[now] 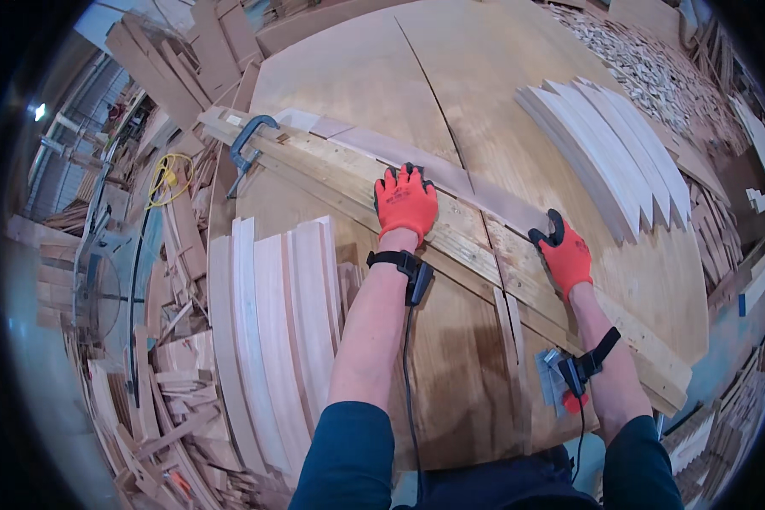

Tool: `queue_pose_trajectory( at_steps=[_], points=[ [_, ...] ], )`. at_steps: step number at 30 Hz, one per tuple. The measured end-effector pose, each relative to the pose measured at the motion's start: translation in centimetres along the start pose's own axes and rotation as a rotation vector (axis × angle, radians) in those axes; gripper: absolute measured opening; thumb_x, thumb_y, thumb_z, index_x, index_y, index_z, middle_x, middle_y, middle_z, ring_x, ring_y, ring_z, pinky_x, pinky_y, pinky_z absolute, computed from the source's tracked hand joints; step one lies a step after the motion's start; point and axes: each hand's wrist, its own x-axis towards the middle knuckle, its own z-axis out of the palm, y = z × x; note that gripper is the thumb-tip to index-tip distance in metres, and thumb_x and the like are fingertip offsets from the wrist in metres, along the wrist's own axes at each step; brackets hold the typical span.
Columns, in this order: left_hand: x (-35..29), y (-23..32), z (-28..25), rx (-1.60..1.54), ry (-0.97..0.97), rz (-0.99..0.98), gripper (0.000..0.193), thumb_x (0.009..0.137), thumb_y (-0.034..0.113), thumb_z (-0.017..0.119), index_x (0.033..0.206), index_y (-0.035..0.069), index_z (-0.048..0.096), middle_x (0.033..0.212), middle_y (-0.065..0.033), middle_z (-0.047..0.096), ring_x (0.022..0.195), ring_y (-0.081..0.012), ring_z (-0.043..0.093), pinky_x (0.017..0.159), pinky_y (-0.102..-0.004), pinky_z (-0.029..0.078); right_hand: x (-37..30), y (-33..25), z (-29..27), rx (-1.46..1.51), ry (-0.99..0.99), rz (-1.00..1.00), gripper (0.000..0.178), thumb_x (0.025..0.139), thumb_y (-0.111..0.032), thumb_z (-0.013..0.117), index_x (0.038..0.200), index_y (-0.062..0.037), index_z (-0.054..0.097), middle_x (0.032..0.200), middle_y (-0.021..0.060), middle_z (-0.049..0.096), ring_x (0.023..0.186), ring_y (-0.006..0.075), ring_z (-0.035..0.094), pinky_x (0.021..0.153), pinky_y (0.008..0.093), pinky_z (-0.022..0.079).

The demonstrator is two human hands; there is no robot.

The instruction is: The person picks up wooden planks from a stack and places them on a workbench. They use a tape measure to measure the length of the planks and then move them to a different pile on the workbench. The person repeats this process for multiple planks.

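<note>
From my end I see the right hand (565,259) in a red glove with black fingertips, thumb and forefinger parted at the near end of a wooden strip (501,202); I can't tell whether they pinch it. The left hand (406,204), gloved alike, lies palm down with its fingertips at the strip's near edge, wrapped around nothing I can see. The strip lies along the far side of a long wooden beam (340,174), its long axis slanting from far left to near right. It looks thin, smooth and pale pinkish brown, slightly bowed, though my lens bends edges. A blue clamp (251,132) sits over the beam's far left end. Farther out on the table (357,68), I see curved boards (272,323) at left and more curved pieces (608,153) at right.
</note>
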Motion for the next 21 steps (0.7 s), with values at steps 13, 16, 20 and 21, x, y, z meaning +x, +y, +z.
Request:
queue_pose_trajectory(
  at_steps=[13, 16, 20, 21],
  points=[
    [-0.5, -1.4, 2.8, 0.080, 0.113, 0.085, 0.061, 0.097, 0.043, 0.046, 0.146, 0.007, 0.047, 0.154, -0.0112, 0.043, 0.142, -0.0355, 0.035, 0.119, -0.0518, 0.020, -1.6, 0.6, 2.3, 0.058, 0.064, 0.005, 0.066, 0.082, -0.042, 0.075, 0.138, -0.0128, 0.057, 0.105, 0.0171, 0.072, 0.096, 0.0332, 0.068, 0.088, 0.0416, 0.052],
    [-0.9, -1.7, 2.8, 0.052, 0.092, 0.072, 0.062, 0.097, 0.045, 0.047, 0.147, 0.008, 0.047, 0.157, -0.0112, 0.040, 0.145, -0.0358, 0.032, 0.119, -0.0527, 0.018, -1.8, 1.2, 3.6, 0.109, 0.071, -0.004, 0.067, 0.082, -0.043, 0.075, 0.137, -0.0096, 0.058, 0.112, 0.0168, 0.071, 0.099, 0.0317, 0.069, 0.090, 0.0405, 0.052],
    [-1.3, -1.8, 4.0, 0.039, 0.081, 0.059, 0.063, 0.096, 0.046, 0.048, 0.147, 0.008, 0.047, 0.157, -0.0112, 0.040, 0.145, -0.0354, 0.032, 0.120, -0.0520, 0.018, -2.1, 2.0, 4.4, 0.098, 0.115, -0.029, 0.066, 0.082, -0.042, 0.075, 0.136, -0.0090, 0.058, 0.114, 0.0160, 0.071, 0.099, 0.0307, 0.069, 0.090, 0.0397, 0.052],
    [-1.6, -2.1, 4.3, 0.044, 0.095, 0.063, 0.064, 0.095, 0.046, 0.048, 0.146, 0.007, 0.048, 0.155, -0.0114, 0.042, 0.144, -0.0348, 0.033, 0.119, -0.0514, 0.019, -2.3, 1.6, 4.3, 0.088, 0.094, -0.012, 0.066, 0.082, -0.042, 0.075, 0.136, -0.0088, 0.058, 0.114, 0.0161, 0.071, 0.099, 0.0307, 0.069, 0.090, 0.0395, 0.052]
  ],
)
